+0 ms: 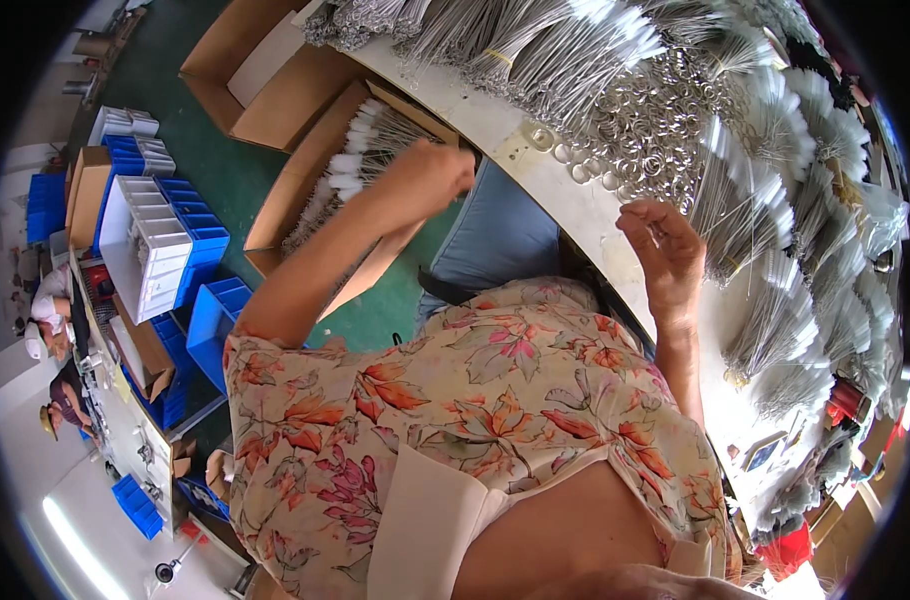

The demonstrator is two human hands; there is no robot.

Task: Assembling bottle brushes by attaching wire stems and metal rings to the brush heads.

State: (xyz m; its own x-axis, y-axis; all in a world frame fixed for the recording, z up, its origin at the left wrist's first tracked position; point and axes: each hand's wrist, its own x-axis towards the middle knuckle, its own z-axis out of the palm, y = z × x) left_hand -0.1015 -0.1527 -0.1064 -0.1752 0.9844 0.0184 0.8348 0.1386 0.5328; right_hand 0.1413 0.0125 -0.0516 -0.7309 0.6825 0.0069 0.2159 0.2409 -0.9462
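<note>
My left hand (pixel 427 178) is closed, fingers curled in, above the near end of an open cardboard box (pixel 275 215). Inside that box lie many thin wire brushes (pixel 360 150) with white bristle ends. Over the edge of the white table (pixel 615 235), my right hand (pixel 665 245) has its thumb and fingers bent together. Whatever either hand may hold is hidden or too small to make out. Beyond the right hand, a loose pile of metal rings (pixel 655 125) is heaped on the table. Bundles of wire brushes (pixel 575 50) with pale bristles lie around the rings.
A second open cardboard box (pixel 265 85) stands beyond the first. More brush bundles (pixel 775 320) cover the table's right side. A blue-grey cushion or cloth (pixel 500 220) is beside the table edge. Blue bins (pixel 190 235) and a white tray (pixel 140 240) stand at left; two people work farther off.
</note>
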